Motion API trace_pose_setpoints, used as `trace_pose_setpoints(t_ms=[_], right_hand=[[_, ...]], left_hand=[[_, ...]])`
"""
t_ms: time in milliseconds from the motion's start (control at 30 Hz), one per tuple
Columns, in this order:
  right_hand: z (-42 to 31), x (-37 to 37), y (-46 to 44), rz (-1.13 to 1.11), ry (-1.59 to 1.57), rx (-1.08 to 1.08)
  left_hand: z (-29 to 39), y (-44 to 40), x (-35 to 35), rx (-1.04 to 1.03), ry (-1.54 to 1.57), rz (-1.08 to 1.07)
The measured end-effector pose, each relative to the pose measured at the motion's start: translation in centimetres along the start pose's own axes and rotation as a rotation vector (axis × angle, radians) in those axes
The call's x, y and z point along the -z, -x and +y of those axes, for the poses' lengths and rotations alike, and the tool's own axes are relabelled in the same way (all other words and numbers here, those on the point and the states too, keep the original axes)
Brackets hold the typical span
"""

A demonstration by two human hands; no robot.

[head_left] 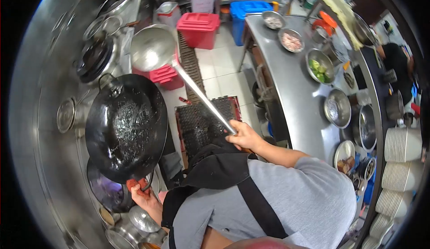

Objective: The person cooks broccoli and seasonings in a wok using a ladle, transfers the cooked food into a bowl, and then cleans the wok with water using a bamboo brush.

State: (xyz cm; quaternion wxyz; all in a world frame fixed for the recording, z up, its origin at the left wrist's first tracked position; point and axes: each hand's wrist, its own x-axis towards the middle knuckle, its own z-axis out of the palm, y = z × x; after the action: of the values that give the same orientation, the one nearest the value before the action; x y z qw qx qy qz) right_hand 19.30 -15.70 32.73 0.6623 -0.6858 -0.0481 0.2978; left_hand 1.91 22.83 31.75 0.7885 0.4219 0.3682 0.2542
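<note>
Head view | our left hand (142,200) grips the tilted wok (134,128) through a red cloth (133,185), probably against heat | our right hand (245,137) clasps the ladle (201,94), bowl held past the wok's far rim

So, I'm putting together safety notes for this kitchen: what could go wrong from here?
The left hand holds the wok with a red cloth; if the cloth slipped, the fingers might touch metal that may be hot. The wok's inside looks wet, so liquid could spill if it tipped. The right hand holds the ladle out, and a careless swing might knock the wok.
</note>
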Motion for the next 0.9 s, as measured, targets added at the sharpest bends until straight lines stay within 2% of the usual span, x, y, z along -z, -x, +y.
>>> trace_pose_setpoints(t_ms=[67,100,133,167,200,233,267,300,333,367,400,467,533,567,667,700,800,867,900], right_hand=[[-2.1,-1.7,-2.4,-0.154,0.284,-0.001],[-1.9,-2.6,-3.8,-0.235,0.307,-0.001],[-1.4,-3.4,-5.8,-0.265,0.447,0.073],[-0.5,-2.4,-7.4,-0.328,0.592,0.164],[-0.2,-1.4,-8.6,-0.374,0.623,0.111],[0.2,-0.3,-10.0,-0.423,0.664,0.174],[0.6,0.9,-11.5,-0.476,0.698,0.241],[1.4,2.4,-13.3,-0.548,0.688,0.203],[2.6,4.1,-15.2,-0.597,0.682,0.154],[3.6,7.6,-15.7,-0.643,0.697,0.176],[4.5,7.6,-17.6,-0.67,0.696,0.207],[4.5,4.9,-20.3,-0.772,0.693,0.284],[3.1,2.4,-22.3,-0.796,0.647,0.058],[2.6,1.4,-24.0,-0.841,0.739,0.092],[4.0,-1.5,-29.4,-0.947,0.726,0.269],[1.7,-4.8,-29.1,-0.962,0.715,0.222],[-0.4,-14.0,-31.5,-1.096,0.797,0.315],[0.4,-21.0,-32.9,-1.142,0.892,0.705],[-1.2,-25.1,-30.9,-1.185,0.98,0.761]], left_hand=[[-0.6,1.4,4.4,-0.007,0.027,0.152],[-0.5,2.4,5.0,0.0,0.025,0.234],[-0.5,3.5,4.3,-0.039,0.005,0.33],[-3.1,5.1,4.4,-0.041,0.071,0.339],[-5.2,6.8,2.5,-0.086,0.12,0.443],[-6.9,8.2,0.8,-0.092,0.176,0.376],[-8.4,9.6,-1.8,-0.055,0.278,0.543],[-8.3,10.8,-5.3,-0.055,0.414,0.577],[-10.7,11.1,-5.8,-0.083,0.47,0.554],[-14.5,12.2,-6.8,-0.103,0.479,0.679],[-17.4,10.8,-5.2,-0.167,0.47,0.695],[-17.1,8.9,-5.5,-0.18,0.474,0.79],[-20.4,5.6,-2.1,-0.225,0.52,0.739],[-20.6,4.0,-1.9,-0.256,0.531,0.768],[-20.8,-0.5,-2.6,-0.237,0.579,0.775],[-20.8,-2.3,-2.6,-0.22,0.594,0.796],[-21.4,-6.6,-1.7,-0.238,0.597,0.802],[-21.5,-7.4,-2.7,-0.239,0.666,0.817],[-22.3,-8.1,-2.6,-0.308,0.687,0.769]])
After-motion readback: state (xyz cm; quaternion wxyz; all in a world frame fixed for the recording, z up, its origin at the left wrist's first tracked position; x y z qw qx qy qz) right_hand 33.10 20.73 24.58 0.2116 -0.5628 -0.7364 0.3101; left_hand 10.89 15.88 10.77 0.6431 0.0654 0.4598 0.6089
